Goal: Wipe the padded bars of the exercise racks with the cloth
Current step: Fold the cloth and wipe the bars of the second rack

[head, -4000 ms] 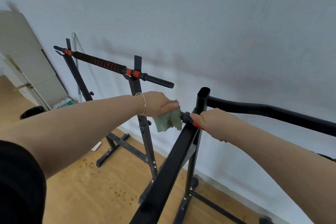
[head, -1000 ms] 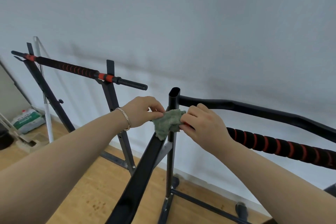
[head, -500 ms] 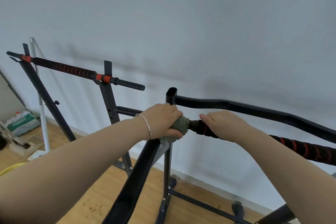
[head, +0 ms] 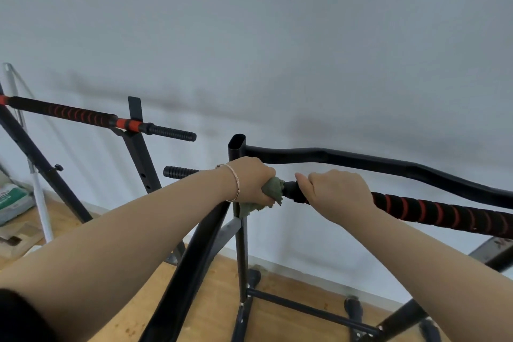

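Padded bar slopes down rightward, cloth at left end.

Thin rose-gold bangle on the left wrist, black sleeve on the left upper arm.

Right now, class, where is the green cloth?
Head view, centre: the left hand grips the green cloth on the padded bar, beside the right hand.
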Demonstrator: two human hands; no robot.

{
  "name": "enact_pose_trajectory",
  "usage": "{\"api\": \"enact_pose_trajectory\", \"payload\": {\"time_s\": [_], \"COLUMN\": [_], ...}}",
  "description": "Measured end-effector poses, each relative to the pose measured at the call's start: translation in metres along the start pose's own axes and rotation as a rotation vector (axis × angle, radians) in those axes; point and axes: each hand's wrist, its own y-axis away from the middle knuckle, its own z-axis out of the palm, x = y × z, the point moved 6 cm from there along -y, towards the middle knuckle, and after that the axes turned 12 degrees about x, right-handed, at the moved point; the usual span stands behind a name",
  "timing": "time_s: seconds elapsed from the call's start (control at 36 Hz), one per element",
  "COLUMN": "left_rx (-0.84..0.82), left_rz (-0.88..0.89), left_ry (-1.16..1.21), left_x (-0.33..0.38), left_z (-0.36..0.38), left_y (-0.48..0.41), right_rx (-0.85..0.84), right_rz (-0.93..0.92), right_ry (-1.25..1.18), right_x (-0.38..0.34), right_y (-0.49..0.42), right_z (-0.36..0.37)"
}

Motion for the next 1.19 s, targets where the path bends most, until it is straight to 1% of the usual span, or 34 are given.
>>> {"api": "enact_pose_trajectory", "payload": {"time_s": [0.03,0.06,0.08,0.14,0.17,0.19,0.22,0.25,0.33,0.42,0.44,0.53,0.56,0.58,0.61,0.64,0.67,0.69,0.75,0.78,0.83,0.86,0.89,0.94,1.0,1.03,1.08,1.14,1.19], "left_rx": [-0.038,-0.070,-0.085,-0.070,-0.044,-0.016,0.003,0.010,-0.047,-0.180,-0.235,-0.403,-0.434,-0.438,-0.418,-0.380,-0.335,-0.294,-0.226,-0.191,-0.120,-0.091,-0.066,-0.031,-0.033,-0.065,-0.199,-0.395,-0.548], "left_rz": [-0.009,-0.013,-0.011,0.006,0.015,0.020,0.018,0.014,-0.005,-0.010,-0.021,-0.065,-0.072,-0.071,-0.068,-0.065,-0.060,-0.051,-0.031,-0.021,-0.004,-0.001,-0.001,-0.010,-0.019,-0.018,-0.030,-0.069,-0.102], "left_ry": [0.033,0.064,0.083,0.064,0.035,0.010,-0.003,0.000,0.078,0.172,0.212,0.358,0.394,0.412,0.411,0.393,0.361,0.328,0.277,0.254,0.210,0.182,0.143,0.072,0.042,0.041,0.113,0.300,0.454], "left_x": [0.001,0.002,0.005,0.010,0.013,0.015,0.015,0.015,0.014,0.016,0.015,0.013,0.014,0.015,0.015,0.015,0.015,0.015,0.017,0.018,0.020,0.020,0.019,0.019,0.022,0.024,0.025,0.026,0.029], "left_z": [0.002,0.004,0.005,0.007,0.007,0.007,0.007,0.007,0.006,0.006,0.007,0.009,0.010,0.011,0.011,0.010,0.010,0.009,0.010,0.009,0.007,0.006,0.006,0.006,0.007,0.007,0.009,0.013,0.017], "left_y": [-0.003,-0.005,-0.006,-0.008,-0.009,-0.009,-0.009,-0.010,-0.012,-0.015,-0.016,-0.018,-0.018,-0.019,-0.019,-0.018,-0.018,-0.017,-0.013,-0.011,-0.008,-0.007,-0.007,-0.005,-0.003,-0.004,-0.006,-0.008,-0.011], "right_rx": [-0.018,-0.049,-0.148,-0.412,-0.542,-0.648,-0.698,-0.696,-0.551,-0.404,-0.324,0.045,0.127,0.196,0.254,0.218,0.130,-0.029,-0.436,-0.587,-0.730,-0.736,-0.705,-0.584,-0.446,-0.376,-0.216,-0.010,0.175], "right_rz": [0.041,0.106,0.217,0.440,0.495,0.521,0.537,0.543,0.544,0.464,0.404,0.203,0.210,0.247,0.227,0.188,0.193,0.293,0.470,0.520,0.536,0.542,0.547,0.523,0.470,0.429,0.343,0.269,0.232], "right_ry": [-0.008,-0.079,-0.203,-0.526,-0.637,-0.698,-0.735,-0.745,-0.714,-0.527,-0.412,-0.033,-0.003,-0.029,-0.023,-0.051,-0.112,-0.233,-0.527,-0.643,-0.738,-0.762,-0.767,-0.704,-0.574,-0.484,-0.294,-0.105,-0.014], "right_x": [0.004,0.012,0.021,0.032,0.033,0.034,0.035,0.037,0.036,0.031,0.031,0.021,0.016,0.015,0.013,0.012,0.015,0.024,0.042,0.048,0.053,0.054,0.054,0.050,0.046,0.044,0.040,0.035,0.029], "right_y": [0.000,-0.003,-0.006,-0.005,-0.003,0.001,0.003,0.004,0.002,-0.002,-0.002,0.010,0.018,0.025,0.025,0.021,0.014,0.010,0.008,0.011,0.019,0.022,0.022,0.021,0.019,0.019,0.022,0.029,0.042], "right_z": [0.001,0.003,0.007,0.014,0.016,0.017,0.019,0.019,0.019,0.016,0.017,0.014,0.009,0.005,0.001,0.001,0.001,0.003,0.015,0.017,0.020,0.023,0.024,0.022,0.018,0.013,0.005,0.003,0.001]}}
